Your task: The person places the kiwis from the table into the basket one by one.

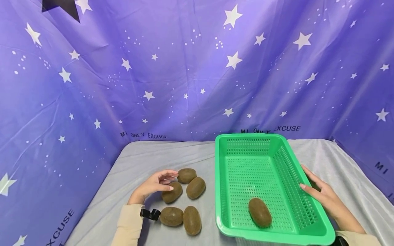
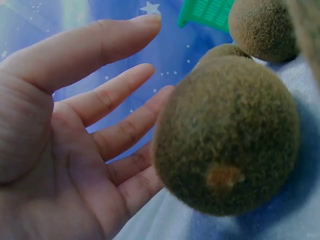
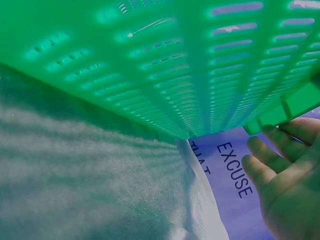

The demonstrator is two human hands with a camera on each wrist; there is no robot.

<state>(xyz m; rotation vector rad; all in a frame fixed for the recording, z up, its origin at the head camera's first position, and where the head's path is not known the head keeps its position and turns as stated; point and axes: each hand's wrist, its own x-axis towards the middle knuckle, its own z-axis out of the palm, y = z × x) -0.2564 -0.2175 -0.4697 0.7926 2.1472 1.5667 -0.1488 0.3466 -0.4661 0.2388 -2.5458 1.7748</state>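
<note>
Several brown kiwis lie on the cloth to the left of a green plastic basket [image 1: 218, 184]. My left hand [image 1: 154, 184] is at the near-left kiwi [image 1: 172, 192] of the upper group, thumb above it and fingertips close to the far kiwi [image 1: 186, 175]. In the left wrist view, the left hand's fingers [image 2: 122, 127] are spread and loosely bent beside a fuzzy kiwi [image 2: 227, 135], not closed round it. Inside the basket, one kiwi [image 1: 260, 212] rests near the front. My right hand [image 1: 323, 196] holds the basket's right rim, thumb over it and fingers [image 3: 272, 155] outside under the lip.
A third kiwi [image 1: 196, 187] sits at the right of the upper group. Two more, a sideways kiwi [image 1: 171, 216] and an upright-lying kiwi [image 1: 192, 220], touch nearer the front. A grey cloth [image 1: 147, 157] covers the table. Purple star-printed curtain [image 1: 184, 78] encloses the back and sides.
</note>
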